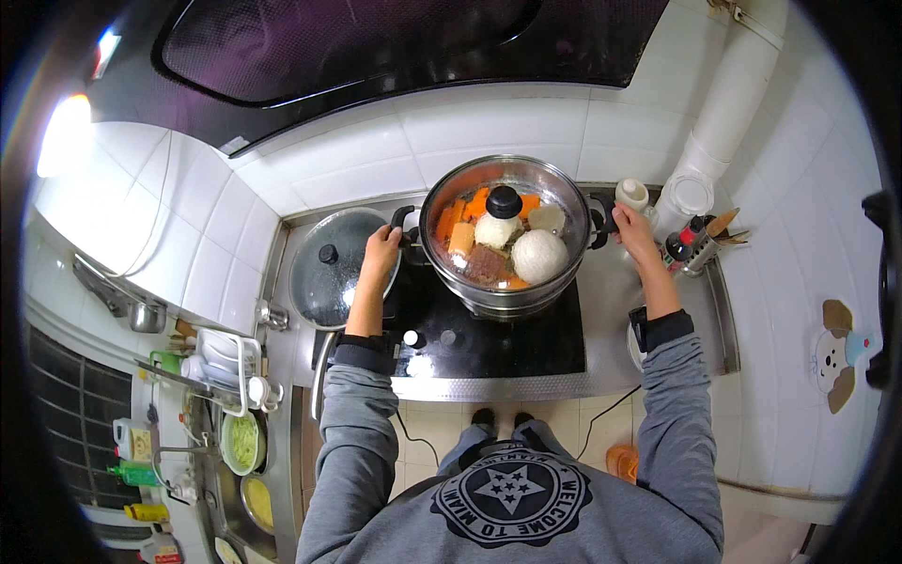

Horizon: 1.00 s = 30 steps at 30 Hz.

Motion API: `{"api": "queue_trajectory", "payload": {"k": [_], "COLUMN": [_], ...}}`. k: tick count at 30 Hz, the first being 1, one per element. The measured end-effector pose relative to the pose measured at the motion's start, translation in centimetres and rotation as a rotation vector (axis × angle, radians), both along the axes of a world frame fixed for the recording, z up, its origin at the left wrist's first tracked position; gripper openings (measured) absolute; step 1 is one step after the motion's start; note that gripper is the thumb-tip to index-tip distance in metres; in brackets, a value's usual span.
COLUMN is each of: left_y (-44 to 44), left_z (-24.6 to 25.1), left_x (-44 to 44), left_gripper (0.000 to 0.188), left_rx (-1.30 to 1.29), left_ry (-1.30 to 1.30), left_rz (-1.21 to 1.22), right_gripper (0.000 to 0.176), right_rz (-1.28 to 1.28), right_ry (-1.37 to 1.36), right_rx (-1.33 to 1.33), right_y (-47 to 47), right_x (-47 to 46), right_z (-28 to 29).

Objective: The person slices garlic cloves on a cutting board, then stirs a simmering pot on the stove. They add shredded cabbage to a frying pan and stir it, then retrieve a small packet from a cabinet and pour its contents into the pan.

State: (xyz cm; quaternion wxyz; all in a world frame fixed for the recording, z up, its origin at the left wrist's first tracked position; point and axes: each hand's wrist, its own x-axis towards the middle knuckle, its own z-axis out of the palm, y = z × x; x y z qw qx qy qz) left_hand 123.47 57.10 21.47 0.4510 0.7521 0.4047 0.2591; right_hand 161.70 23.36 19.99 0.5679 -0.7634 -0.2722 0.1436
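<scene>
A stainless-steel steamer pot (507, 287) is in front of me over the black gas hob (493, 352). I cannot tell whether it rests on the burner or is raised. Its glass lid, with a black knob (504, 202), covers white steamed buns (540, 256), orange pieces (447, 220) that look like carrot or squash, and a brown block of food (486, 265). My left hand (381, 248) grips the black left side handle (402, 216). On the opposite side, my right hand (634, 227) is closed around the right handle (603, 211).
Left of the pot sits a wok with a glass lid (317, 282), its handle (323, 377) jutting forward. Bottles (680, 243) and a utensil holder (701, 254) crowd the right corner. The range hood (394, 49) overhangs the back. A dish rack (243, 366) and sink (236, 493) lie left.
</scene>
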Motion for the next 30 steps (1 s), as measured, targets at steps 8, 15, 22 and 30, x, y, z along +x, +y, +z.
{"api": "queue_trajectory", "payload": {"k": [8, 15, 22, 30], "left_y": [-0.7, 1.6, 1.3, 4.6], "left_z": [2.4, 4.2, 4.2, 2.8], "left_x": [-0.4, 1.5, 3.8, 4.9], "left_gripper": [0.02, 0.022, 0.022, 0.028], "left_rx": [-0.194, -0.172, -0.199, -0.13], "left_ry": [-0.151, -0.214, -0.23, -0.227], "left_rz": [-0.099, -0.13, 0.054, -0.004], "right_gripper": [0.041, 0.031, 0.033, 0.043], "right_rz": [0.051, 0.135, 0.04, 0.077], "right_ry": [0.212, 0.164, 0.226, 0.267], "right_rx": [0.168, 0.16, 0.188, 0.258], "right_y": [0.5, 2.4, 5.4, 8.0], "right_x": [-0.1, 2.2, 3.6, 5.7], "right_z": [1.2, 4.5, 2.9, 1.8]}}
